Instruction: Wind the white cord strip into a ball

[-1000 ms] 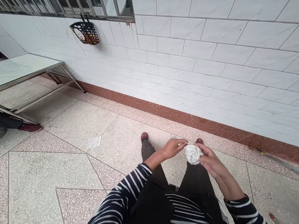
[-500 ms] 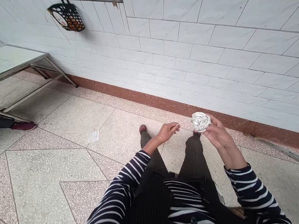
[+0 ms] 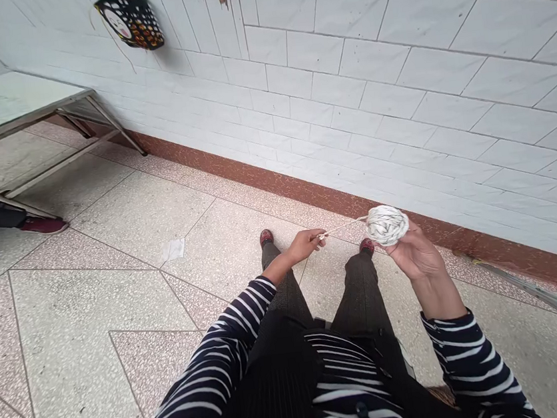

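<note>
A white ball of cord [image 3: 388, 225] with dark flecks sits in my right hand [image 3: 418, 253], whose fingers curl behind and under it. From the ball's left side a thin strand of cord [image 3: 345, 225] runs out, looking taut. My left hand [image 3: 307, 244] pinches the far end of that strand between thumb and fingers. Both hands are held in front of me above the floor, apart from each other. The right fingertips are partly hidden behind the ball.
A white tiled wall [image 3: 319, 83] rises in front. At left stands a metal-legged table [image 3: 9, 99], with another person's shoe [image 3: 43, 225] beneath it. A black basket [image 3: 134, 24] hangs on the wall. A scrap of paper [image 3: 176, 248] lies on the floor; metal poles [image 3: 544, 293] lie at right.
My right hand and the ball have moved to the right, and the ball has turned. My left hand has shifted slightly left, so a longer strand shows between them.
</note>
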Available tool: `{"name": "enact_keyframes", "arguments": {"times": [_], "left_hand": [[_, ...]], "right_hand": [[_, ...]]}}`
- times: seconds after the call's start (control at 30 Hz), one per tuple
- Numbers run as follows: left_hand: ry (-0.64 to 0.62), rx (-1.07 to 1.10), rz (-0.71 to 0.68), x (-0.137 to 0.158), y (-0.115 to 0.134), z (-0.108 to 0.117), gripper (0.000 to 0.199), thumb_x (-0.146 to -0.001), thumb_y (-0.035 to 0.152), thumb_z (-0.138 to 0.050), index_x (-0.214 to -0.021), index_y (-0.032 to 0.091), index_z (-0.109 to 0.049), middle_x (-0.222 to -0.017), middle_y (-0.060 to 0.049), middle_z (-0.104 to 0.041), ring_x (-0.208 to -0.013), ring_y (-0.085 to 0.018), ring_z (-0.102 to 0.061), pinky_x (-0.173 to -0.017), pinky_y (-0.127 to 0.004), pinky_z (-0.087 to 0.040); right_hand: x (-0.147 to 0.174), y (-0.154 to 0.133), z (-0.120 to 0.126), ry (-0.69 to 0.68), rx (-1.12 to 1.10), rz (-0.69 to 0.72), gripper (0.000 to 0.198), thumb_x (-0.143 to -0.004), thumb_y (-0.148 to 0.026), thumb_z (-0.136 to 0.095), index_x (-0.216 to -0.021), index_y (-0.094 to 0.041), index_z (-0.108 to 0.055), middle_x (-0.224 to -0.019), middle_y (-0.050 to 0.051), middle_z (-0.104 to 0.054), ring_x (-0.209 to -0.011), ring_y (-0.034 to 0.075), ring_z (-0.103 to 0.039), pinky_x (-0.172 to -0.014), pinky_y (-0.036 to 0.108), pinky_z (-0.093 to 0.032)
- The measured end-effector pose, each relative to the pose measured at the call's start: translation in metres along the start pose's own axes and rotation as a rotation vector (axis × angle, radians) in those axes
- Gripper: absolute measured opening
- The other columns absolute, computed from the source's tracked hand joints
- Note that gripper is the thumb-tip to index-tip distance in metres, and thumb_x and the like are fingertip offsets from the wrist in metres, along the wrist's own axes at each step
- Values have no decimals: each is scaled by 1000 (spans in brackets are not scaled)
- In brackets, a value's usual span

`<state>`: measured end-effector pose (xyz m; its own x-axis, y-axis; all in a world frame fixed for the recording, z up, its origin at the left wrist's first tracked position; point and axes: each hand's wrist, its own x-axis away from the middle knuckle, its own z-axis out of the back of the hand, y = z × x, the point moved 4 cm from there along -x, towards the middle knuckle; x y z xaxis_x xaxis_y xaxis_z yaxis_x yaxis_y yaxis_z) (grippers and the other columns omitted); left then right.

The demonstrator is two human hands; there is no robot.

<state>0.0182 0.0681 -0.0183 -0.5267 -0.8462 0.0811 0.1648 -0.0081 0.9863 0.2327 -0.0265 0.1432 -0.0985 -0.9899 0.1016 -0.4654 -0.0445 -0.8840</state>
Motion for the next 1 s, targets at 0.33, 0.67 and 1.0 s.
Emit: {"name": "enact_keyframes", "arguments": {"times": [0.33,0.67,1.0], "left_hand": [[131,-460,-122,0,18,39,38,-86,9,-51,-120,16,-67,-131,-9,-65,-125,-22,-58,-112,-39,-40],[12,-28,-201,28,63,-48,34,-82,8,-52,-111,11,-70,-108,-8,-74,-102,-23,-66,-95,-35,-51],[-131,-639,34,101,-41,-68,25,-91,14,-45,-94,15,-70,-96,-8,-74,-91,-20,-64,-82,-28,-48]], "right_hand": [[18,-9,6,-52,36,34,43,-65,-25,-75,-108,-27,-70,-119,8,-70,-108,30,-65,-76,42,-60],[8,78,-16,13,26,-282,41,-55,-21,-83,-95,-21,-74,-91,4,-76,-80,23,-68,-78,41,-59],[68,167,9,70,-69,-507,39,-53,-27,-83,-90,-19,-73,-80,6,-74,-72,24,-68,-67,38,-57]]}}
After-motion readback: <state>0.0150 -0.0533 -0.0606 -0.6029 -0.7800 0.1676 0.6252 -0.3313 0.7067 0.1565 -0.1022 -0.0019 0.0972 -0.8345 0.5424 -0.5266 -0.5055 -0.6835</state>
